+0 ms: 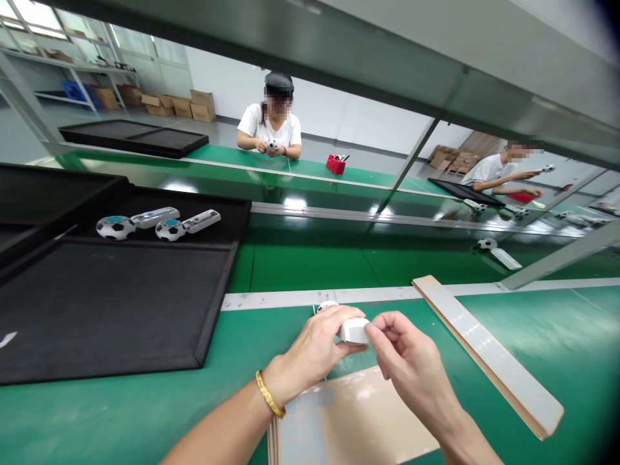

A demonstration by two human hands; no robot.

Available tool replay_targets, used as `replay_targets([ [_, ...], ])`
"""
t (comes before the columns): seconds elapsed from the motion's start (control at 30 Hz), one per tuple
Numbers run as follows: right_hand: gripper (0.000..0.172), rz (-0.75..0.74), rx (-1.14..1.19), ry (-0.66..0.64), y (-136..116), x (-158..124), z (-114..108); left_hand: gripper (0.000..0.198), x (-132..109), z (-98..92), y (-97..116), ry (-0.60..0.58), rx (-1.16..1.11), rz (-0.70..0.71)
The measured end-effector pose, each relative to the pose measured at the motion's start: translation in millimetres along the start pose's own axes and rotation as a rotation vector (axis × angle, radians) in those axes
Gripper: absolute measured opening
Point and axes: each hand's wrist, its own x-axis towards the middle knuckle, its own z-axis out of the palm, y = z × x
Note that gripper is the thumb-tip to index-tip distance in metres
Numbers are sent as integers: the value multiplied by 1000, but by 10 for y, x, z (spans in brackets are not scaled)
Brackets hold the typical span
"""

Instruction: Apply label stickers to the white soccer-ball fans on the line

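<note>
My left hand [322, 339] is wrapped round a white device [354, 330] with a football-patterned head. The flat end of its handle faces me, and the head shows only partly behind my fingers. At the right edge of that end, my right hand [404, 345] pinches with thumb and forefinger, its other fingers curled. Whatever is in the pinch is too small to make out. Below both hands lies a stack of flat tan sheets [358, 413] with a glossy greyish top.
Two similar devices [194, 225] lie in a black tray [116, 303] at left. A long strip of board [489, 355] rests at right. Beyond the rail runs a green conveyor [310, 252] carrying another device [498, 253]. Two people sit across, under a slanting overhead beam [290, 39].
</note>
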Motion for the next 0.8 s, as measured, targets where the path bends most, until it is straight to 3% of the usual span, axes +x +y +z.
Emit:
replay_targets([
  [0.8,25,37,11,5,-17,7,26,31,5,-6,4,-16,11,2],
])
